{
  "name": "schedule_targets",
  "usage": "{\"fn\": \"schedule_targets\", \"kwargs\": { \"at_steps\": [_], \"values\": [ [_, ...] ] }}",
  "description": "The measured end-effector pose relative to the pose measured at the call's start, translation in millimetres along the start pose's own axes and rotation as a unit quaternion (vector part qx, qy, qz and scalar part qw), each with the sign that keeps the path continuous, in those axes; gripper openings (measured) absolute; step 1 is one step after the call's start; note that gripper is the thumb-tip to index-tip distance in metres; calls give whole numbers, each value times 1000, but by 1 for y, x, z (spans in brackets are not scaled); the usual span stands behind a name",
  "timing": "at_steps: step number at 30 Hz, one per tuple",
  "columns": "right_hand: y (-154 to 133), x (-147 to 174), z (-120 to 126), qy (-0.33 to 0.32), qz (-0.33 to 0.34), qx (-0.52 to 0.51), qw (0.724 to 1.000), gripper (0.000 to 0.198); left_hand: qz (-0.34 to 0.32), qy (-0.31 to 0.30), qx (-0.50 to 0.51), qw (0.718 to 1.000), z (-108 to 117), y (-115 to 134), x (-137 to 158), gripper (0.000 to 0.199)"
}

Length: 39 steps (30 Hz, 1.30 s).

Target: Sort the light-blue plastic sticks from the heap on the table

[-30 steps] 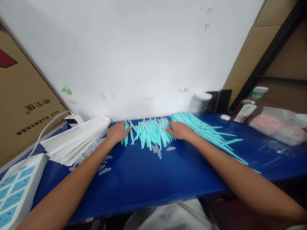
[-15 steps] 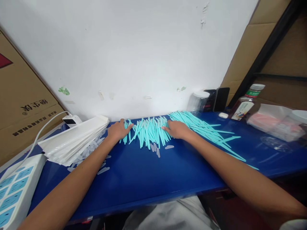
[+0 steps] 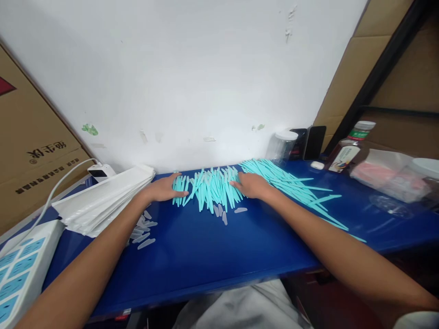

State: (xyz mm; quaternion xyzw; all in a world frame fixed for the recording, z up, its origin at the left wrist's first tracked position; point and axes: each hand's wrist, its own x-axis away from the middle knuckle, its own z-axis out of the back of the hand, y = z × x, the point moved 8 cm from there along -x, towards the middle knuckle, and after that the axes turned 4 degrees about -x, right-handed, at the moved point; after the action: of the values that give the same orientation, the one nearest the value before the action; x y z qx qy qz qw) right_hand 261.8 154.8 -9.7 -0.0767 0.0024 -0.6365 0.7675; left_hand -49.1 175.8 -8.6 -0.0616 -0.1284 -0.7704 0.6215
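Observation:
A row of slim turquoise sticks that look like eyebrow razors lies bunched on the blue table, with translucent caps on the far ends of several. My left hand is at the row's left end, its thumb and fingers spread around the outermost razors. Against the right end rests my right hand, thumb stretched out over the razors and other fingers partly hidden. Loose clear caps lie just in front of the row. More loose caps are beside my left forearm.
A second heap of turquoise razors fans out to the right. White plastic bags are stacked at left, near a power strip. A lidded clear jar, phones and a bottle stand at back right.
My left hand has opened wider, its thumb moving down toward the near ends of the razors. The razors at the left end are closer together. My right hand stays about where it was.

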Motion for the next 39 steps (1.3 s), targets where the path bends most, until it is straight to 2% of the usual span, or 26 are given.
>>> {"fn": "schedule_targets", "kwargs": {
  "at_steps": [7, 16, 21, 24, 27, 28, 30, 33, 39],
  "values": [
    [0, -1, -1, -3, 2, -2, 1000, 66, -28, 25, -59, 998, -5, 16, 0, 121],
    [0, 0, 0, 4, 3, 3, 1000, 66, 27, 37, -118, 992, -9, 44, 16, 118],
    [-1, 1, 0, -1, 1, 3, 1000, 66, -24, 13, -48, 998, -4, 34, 13, 116],
    [-1, 1, 0, -2, 1, 2, 1000, 66, -7, -5, 25, 1000, -2, 18, 7, 103],
    [-1, 1, -1, -2, 2, -1, 1000, 66, 36, 75, 40, 996, 5, 14, 2, 95],
    [-1, 1, -1, -3, 2, -2, 1000, 66, 41, 101, 23, 994, 6, 17, 2, 98],
    [-1, 1, -1, -1, 0, -4, 1000, 66, 39, 116, -15, 992, 3, 26, 2, 108],
    [-1, 1, -1, 1, 0, -5, 1000, 65, 21, 82, -37, 996, -4, 32, 3, 116],
    [0, -1, -2, -4, 0, -6, 1000, 59, 13, 6, -15, 1000, -3, 18, 6, 127]
  ]
}}
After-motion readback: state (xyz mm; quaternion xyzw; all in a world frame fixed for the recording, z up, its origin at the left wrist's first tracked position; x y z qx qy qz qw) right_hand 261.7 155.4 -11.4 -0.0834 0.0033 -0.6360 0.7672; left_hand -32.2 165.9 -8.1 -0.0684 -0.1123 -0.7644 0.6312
